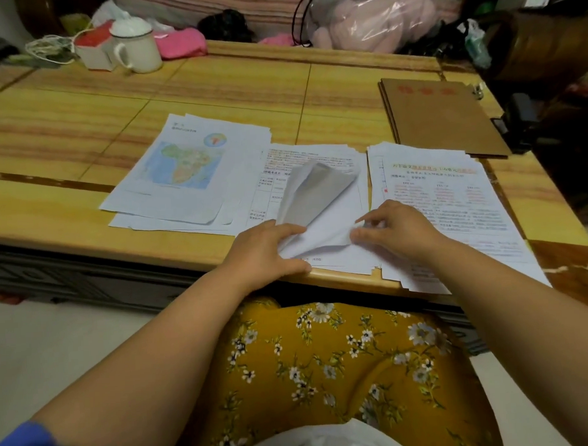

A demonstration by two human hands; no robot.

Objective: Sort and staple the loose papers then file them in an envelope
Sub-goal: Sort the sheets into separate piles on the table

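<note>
Three piles of printed papers lie on the wooden table [83,136]. The left pile [181,173] has a map page on top. The middle pile [317,162] has its top sheets [318,195] curled upward from the near edge. My left hand [267,247] holds the lower left corner of those lifted sheets. My right hand [396,229] pinches their lower right corner. The right pile [451,197] carries text in red and black and overhangs the table's near edge. A brown envelope [442,117] lies flat at the back right. I see no stapler.
A white enamel mug [136,44] with a lid, a white box with a red top [93,49], a coiled cord [50,48] and pink cloth [179,43] stand at the table's far edge. A plastic bag [372,16] sits behind. My lap in yellow floral fabric [324,372] is below the table.
</note>
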